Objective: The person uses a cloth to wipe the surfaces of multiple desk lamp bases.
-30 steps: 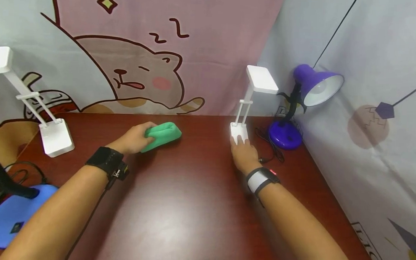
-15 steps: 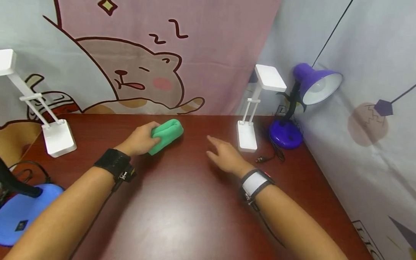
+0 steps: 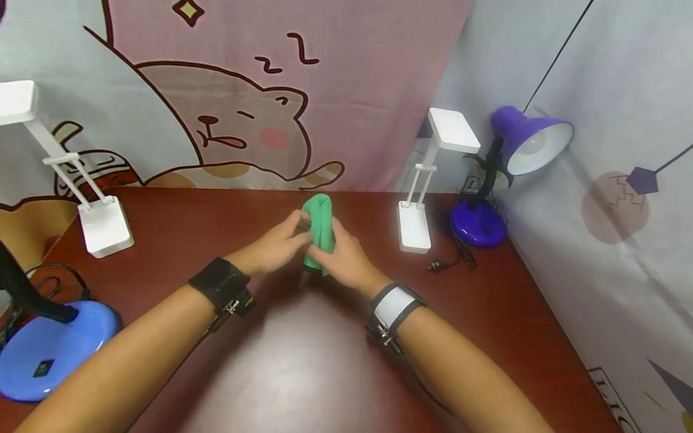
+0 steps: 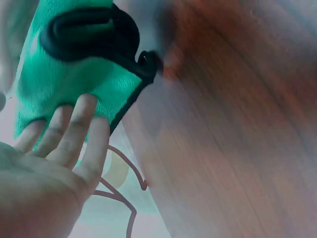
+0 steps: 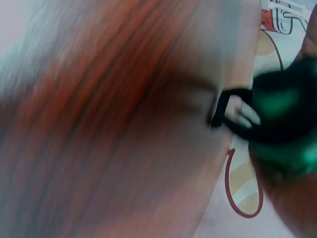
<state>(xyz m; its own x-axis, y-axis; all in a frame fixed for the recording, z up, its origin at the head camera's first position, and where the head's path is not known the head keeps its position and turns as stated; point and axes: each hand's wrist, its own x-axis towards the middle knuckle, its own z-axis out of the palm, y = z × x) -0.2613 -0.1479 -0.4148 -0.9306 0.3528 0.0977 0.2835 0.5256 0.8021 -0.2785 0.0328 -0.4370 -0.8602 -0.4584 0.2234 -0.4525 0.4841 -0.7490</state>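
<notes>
A green folded cloth [image 3: 321, 215] with black edging is held upright between both hands over the brown table [image 3: 313, 362]. On its right side the right hand [image 3: 347, 258] grips it, thumb across the near face. My left hand [image 3: 272, 247] is at the cloth's left side; in the left wrist view its fingers [image 4: 79, 129] lie fairly straight against the green fabric. That same view shows the black edge of the cloth [image 4: 64, 84] rolled into loops. The right wrist view is blurred, with the cloth [image 5: 285, 101] at its right side.
A white folding lamp [image 3: 105, 227] stands at the left, another white lamp [image 3: 413, 228] at the right. Beside it are a purple lamp [image 3: 478, 224] and a black cable [image 3: 445, 264]. A blue lamp base [image 3: 58, 353] is near the left forearm. Printed curtains [image 3: 373, 103] close off the back.
The right hand has left the base of the right white lamp and moved left to the cloth. The left hand has brought the cloth rightward and turned it upright; its fingers have loosened.
</notes>
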